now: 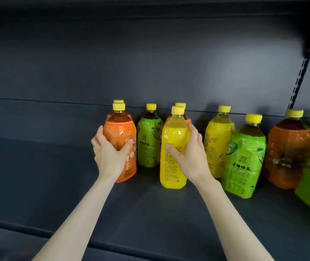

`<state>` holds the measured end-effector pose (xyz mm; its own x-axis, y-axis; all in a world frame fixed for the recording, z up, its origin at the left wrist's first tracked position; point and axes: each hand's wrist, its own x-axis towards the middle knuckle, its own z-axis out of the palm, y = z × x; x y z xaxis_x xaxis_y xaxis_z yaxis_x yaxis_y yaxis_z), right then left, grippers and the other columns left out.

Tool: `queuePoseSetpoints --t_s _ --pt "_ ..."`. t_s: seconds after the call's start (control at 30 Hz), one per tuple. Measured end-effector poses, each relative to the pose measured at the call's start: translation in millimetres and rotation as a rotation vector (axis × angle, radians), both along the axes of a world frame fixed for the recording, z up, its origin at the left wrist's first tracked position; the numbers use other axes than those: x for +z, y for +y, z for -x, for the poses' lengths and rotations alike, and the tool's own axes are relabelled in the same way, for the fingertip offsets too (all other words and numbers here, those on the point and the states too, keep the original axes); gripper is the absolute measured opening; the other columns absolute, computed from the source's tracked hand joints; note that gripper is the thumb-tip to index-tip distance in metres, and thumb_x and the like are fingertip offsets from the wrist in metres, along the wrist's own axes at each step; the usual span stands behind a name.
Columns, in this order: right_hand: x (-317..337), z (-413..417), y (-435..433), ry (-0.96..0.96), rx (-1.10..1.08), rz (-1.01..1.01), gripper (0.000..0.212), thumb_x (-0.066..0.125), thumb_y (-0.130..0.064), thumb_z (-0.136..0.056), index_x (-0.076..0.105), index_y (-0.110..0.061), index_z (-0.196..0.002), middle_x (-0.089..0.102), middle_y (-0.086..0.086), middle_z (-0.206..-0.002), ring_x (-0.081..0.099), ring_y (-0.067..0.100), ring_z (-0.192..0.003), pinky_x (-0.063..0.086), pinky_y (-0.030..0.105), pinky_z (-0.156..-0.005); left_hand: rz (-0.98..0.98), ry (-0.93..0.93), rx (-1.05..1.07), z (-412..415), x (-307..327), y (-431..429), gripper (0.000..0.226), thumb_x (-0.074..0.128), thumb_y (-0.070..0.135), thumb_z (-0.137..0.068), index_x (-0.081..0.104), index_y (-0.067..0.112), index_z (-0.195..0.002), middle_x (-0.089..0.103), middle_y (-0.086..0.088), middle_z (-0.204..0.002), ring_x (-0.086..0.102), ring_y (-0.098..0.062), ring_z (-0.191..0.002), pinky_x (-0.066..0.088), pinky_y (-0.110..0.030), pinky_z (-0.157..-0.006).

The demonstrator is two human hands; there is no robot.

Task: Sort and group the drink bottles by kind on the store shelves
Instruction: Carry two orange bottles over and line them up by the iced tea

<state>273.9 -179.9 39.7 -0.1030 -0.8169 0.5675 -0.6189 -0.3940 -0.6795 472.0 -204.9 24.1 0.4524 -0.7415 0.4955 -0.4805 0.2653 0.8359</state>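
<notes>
Both bottles stand upright on the shelf [37, 176], caps up: left hand [109, 151] wraps the orange bottle [121, 147], right hand [189, 153] wraps the yellow bottle [173, 151], just apart.

On the shelf [56, 176], the left hand [109, 151] holds the left bottle [121, 132], the right hand [191, 155] the front bottle [173, 166] beside it, a third bottle [147, 140] behind between them (more stand rightward).

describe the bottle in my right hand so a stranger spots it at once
On the dark grey metal shelf, among yellow-capped plastic bottles, the yellow-labelled bottle mid-row is gripped by the right hand. Left of it is an orange-labelled bottle in the left hand, between them a green-labelled bottle; the other yellow bottle stands untouched further right.
</notes>
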Motion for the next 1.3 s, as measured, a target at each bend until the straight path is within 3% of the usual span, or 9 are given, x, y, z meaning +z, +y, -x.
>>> queuePoseSetpoints --t_s 0.13,0.3,0.5,0.6,0.77,0.97,1.1,1.2,1.3 --pt "-0.1 -2.6 -3.6 -0.019 -0.027 0.01 0.089 0.075 -0.038 -0.082 0.021 -0.021 -0.151 0.037 0.007 -0.145 0.041 0.029 -0.131 0.042 0.047 -0.104 0.032 -0.02 -0.054 -18.9 -1.1 -8.7 0.084 0.078 0.043 -0.071 0.029 0.026 -0.137 0.037 -0.007 -0.138 0.047 -0.028 -0.12 0.037 -0.036 -0.086" --pt "-2.3 -11.4 2.6 -0.055 -0.073 0.006 0.087 0.073 -0.032 -0.085 0.019 -0.021 -0.152 0.036 0.004 -0.15 0.037 0.021 -0.136 0.034 0.025 -0.1 0.047 -0.028 -0.286 -27.4 -3.8 1.1 0.082 0.077 0.046 -0.071 0.031 0.029 -0.137 0.04 0.003 -0.135 0.049 -0.018 -0.118 0.045 -0.038 -0.092" --pt "-21.3 -57.8 34.1 -0.164 -0.299 0.264 0.062 0.071 -0.034 -0.086 0.046 -0.013 -0.138 0.048 0.006 -0.133 0.05 0.024 -0.121 0.047 0.043 -0.099 0.03 -0.004 -0.663 -43.9 -0.4 21.9 0.089 0.069 0.054 -0.066 0.029 0.031 -0.143 0.044 0.007 -0.141 0.048 -0.013 -0.125 0.047 -0.044 -0.1" --pt "-24.3 -81.5 44.8 -0.342 -0.059 0.127 0.069 0.061 -0.056 -0.079 0.042 -0.027 -0.139 0.053 -0.005 -0.129 0.056 0.006 -0.113 0.052 0.016 -0.085 0.013 0.022 -0.866 -50.3 -1.6 31.0 0.081 0.064 0.052 -0.073 0.028 0.035 -0.144 0.048 0.011 -0.138 0.051 -0.007 -0.123 0.049 -0.032 -0.098" --pt "-31.4 -100.1 41.4 -0.516 0.239 -0.078 0.087 0.057 -0.069 -0.079 0.023 -0.032 -0.15 0.053 -0.009 -0.134 0.062 -0.008 -0.106 0.053 0.012 -0.075 -0.075 0.027 -1.088 -70.9 4.0 20.2 0.045 0.031 0.066 -0.086 0.039 0.055 -0.129 0.049 0.026 -0.135 0.044 0.012 -0.123 0.04 -0.01 -0.097" --pt "-30.1 -109.8 26.4 -0.55 0.21 -0.054 0.071 0.069 -0.054 -0.073 0.039 -0.03 -0.133 0.067 -0.01 -0.112 0.07 0.006 -0.098 0.056 0.02 -0.069 0.034 0.045 -0.634 -80.7 1.3 -29.5 0.042 0.051 0.048 -0.091 0.045 0.029 -0.127 0.04 0.004 -0.134 0.046 -0.007 -0.118 0.037 -0.012 -0.085" --pt "-34.2 -107.9 19.6 -0.561 0.131 -0.032 0.084 0.069 -0.063 -0.069 0.037 -0.026 -0.138 0.065 -0.004 -0.119 0.069 0.01 -0.101 0.059 0.03 -0.079 -0.038 -0.036 -0.478 -82.7 1.6 -67.6 0.083 0.066 0.049 -0.082 0.023 0.019 -0.146 0.019 -0.006 -0.149 0.026 -0.023 -0.137 0.032 -0.044 -0.108" --pt "-37.6 -104.7 14.6 -0.564 0.109 -0.033 0.082 0.068 -0.059 -0.071 0.037 -0.026 -0.138 0.066 -0.003 -0.119 0.069 0.014 -0.103 0.058 0.04 -0.087 -0.134 0.033 -0.516 -86.1 1.4 -92.1 0.1 0.071 0.05 -0.077 0.01 0.022 -0.15 0.019 -0.007 -0.155 0.027 -0.029 -0.14 0.032 -0.053 -0.109" --pt "-37.8 -104.9 11.5 -0.58 0.107 -0.031 0.086 0.068 -0.064 -0.067 0.038 -0.025 -0.138 0.066 -0.002 -0.119 0.069 0.016 -0.103 0.058 0.042 -0.087 -0.213 0.127 -0.653 -92.2 -1.0 -106.4 0.092 0.073 0.046 -0.076 0.022 0.021 -0.147 0.042 -0.006 -0.145 0.045 -0.026 -0.129 0.043 -0.04 -0.097"
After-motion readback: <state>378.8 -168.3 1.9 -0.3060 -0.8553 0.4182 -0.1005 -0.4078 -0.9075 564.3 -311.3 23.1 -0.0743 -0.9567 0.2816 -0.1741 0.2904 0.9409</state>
